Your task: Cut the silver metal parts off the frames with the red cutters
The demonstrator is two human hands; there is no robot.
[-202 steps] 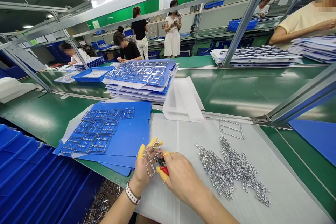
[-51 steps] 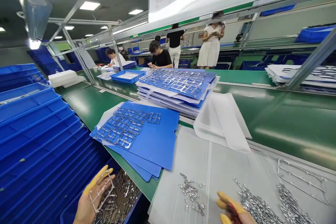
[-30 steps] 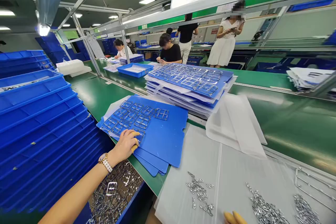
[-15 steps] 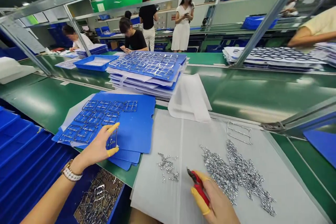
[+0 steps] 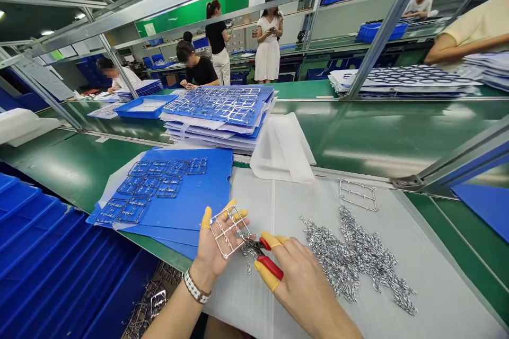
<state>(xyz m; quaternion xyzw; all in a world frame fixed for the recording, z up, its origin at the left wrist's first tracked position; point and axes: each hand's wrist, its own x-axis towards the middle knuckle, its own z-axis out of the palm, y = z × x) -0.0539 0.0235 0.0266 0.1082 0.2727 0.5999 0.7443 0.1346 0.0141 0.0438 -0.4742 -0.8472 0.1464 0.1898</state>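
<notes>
In my left hand [image 5: 214, 251], palm up, lies a shiny metal-look frame [image 5: 228, 230] with small parts joined between its bars. Yellow finger covers sit on fingertips of both hands. My right hand [image 5: 296, 270] grips red-handled nippers [image 5: 270, 265], their jaws at the right edge of the frame. Beneath the jaws, a small pile of silvery pieces is partly hidden by the hands. On the blue sheet [image 5: 199, 206] to the left rest several more frames [image 5: 147, 185]. A large heap of small silvery pieces [image 5: 353, 254] spreads to the right on the pale sheet [image 5: 254, 307].
One bare frame [image 5: 358, 194] lies above the heap. Behind stands a stack of blue sheets [image 5: 218, 132] loaded with frames, with white film [image 5: 282, 148] beside it. Lower left, a bin holds discarded frames [image 5: 149, 307] near blue trays [image 5: 51, 254]. A metal post [image 5: 385, 32] rises at right.
My left hand has come from the blue sheet to the middle, bringing a frame off it. My right hand has moved left and up, carrying the nippers to that frame.
</notes>
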